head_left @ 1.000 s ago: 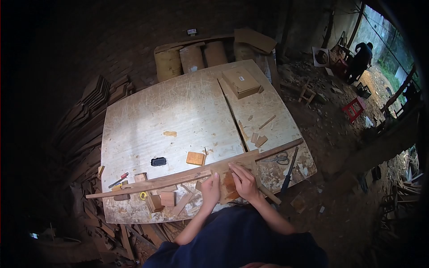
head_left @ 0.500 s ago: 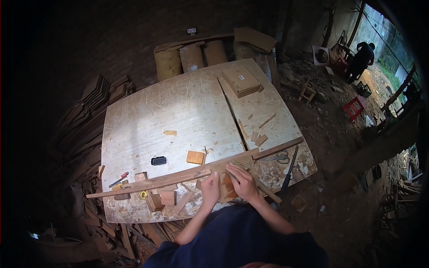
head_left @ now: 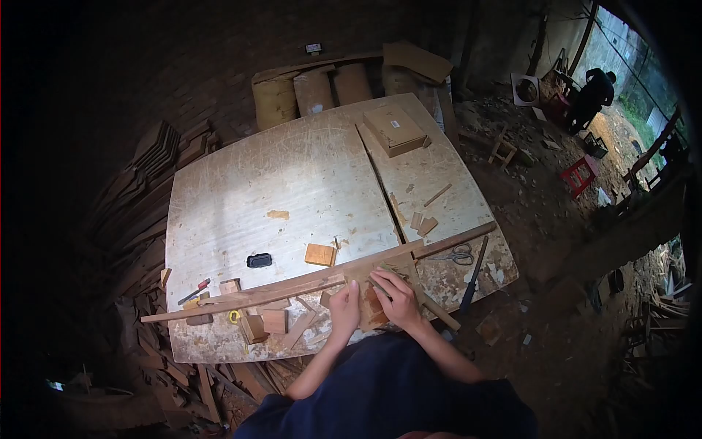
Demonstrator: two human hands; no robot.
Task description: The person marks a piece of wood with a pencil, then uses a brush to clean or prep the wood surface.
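My left hand (head_left: 345, 306) is closed at the near edge of the table, thumb upward, beside the end of a long wooden strip (head_left: 292, 287). Whatever its fingers hold, if anything, is hidden. Just to the right, my right hand (head_left: 398, 298) has its fingers bent together over a flat board (head_left: 373, 316) with a reddish-brown patch. A small slim piece may be between thumb and fingers, too small to name. Left of my hands lie wooden blocks (head_left: 276, 321) and offcuts (head_left: 300, 329). A light orange wooden block (head_left: 319, 254) lies beyond the strip.
On the worn table (head_left: 241, 183) are a cardboard box (head_left: 395, 132), a black tray-like object (head_left: 259, 260), scissors (head_left: 461, 254), a dark-handled tool (head_left: 472, 285) and a red-tipped tool (head_left: 196, 291). Stacked boards (head_left: 157, 157) stand left. A person (head_left: 592, 99) bends far right near a red stool (head_left: 579, 175).
The fingers of my right hand have curled inward from a flatter, straighter pose. My left hand has stayed nearly where it was.
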